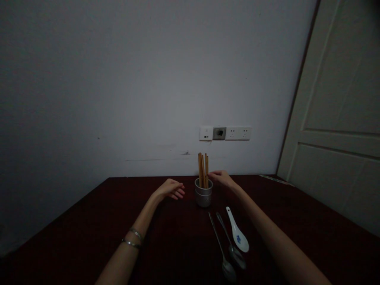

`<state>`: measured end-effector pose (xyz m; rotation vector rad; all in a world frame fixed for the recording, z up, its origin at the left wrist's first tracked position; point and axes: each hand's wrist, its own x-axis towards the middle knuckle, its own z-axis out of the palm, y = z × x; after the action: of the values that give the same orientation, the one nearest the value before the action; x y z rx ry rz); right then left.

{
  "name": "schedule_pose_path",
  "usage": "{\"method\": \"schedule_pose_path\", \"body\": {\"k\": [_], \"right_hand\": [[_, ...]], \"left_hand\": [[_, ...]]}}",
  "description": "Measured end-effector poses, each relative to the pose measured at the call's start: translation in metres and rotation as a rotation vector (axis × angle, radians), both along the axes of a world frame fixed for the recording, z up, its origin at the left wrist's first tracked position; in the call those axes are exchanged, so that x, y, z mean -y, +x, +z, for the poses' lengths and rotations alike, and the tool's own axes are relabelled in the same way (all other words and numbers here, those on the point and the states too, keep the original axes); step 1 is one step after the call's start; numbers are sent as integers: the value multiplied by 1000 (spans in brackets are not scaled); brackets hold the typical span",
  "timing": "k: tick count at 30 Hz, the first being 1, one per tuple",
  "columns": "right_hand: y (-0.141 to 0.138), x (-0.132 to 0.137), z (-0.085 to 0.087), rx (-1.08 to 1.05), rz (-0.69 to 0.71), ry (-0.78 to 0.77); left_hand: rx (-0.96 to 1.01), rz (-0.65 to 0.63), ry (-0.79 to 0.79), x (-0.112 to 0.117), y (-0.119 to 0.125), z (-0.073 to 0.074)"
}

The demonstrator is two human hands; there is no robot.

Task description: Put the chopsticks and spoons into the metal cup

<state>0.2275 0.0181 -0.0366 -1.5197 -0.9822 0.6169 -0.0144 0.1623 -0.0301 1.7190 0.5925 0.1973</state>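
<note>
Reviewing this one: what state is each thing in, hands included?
Left hand: beside the cup, loosely curled, nothing seen in it
Right hand: fingertips at the chopsticks, grip unclear
Cup: upright, holding chopsticks
Chopsticks: standing in the cup
Thin metal spoon: lying on the table
Wider metal spoon: lying between the other spoons
White spoon: lying rightmost

My right hand (pixel 221 178) is at the chopsticks (pixel 202 170) in the grey cup (pixel 203 198); my left hand (pixel 172 189) hangs, curled, beside it. A white spoon (pixel 239 239) and two metal spoons (pixel 236 256) lie nearer me on the table (pixel 172 241).
</note>
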Motion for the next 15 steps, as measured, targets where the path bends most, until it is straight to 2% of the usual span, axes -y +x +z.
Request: {"method": "schedule_pose_path", "body": {"k": [3,5,10,13,15], "right_hand": [[13,23,-10,39,-23,-14],[25,44,-22,145,-99,-41],[50,100,-66,645,-320,-251],[54,118,-92,867,-341,-310],[53,122,-102,969,-344,-330]], "left_hand": [[-7,2,8,0,-1,1],[-12,-3,15,0,-3,2],[-6,-2,42,1,-10,8],[-4,-1,63,4,-11,13],[-9,-7,84,6,-11,18]]}}
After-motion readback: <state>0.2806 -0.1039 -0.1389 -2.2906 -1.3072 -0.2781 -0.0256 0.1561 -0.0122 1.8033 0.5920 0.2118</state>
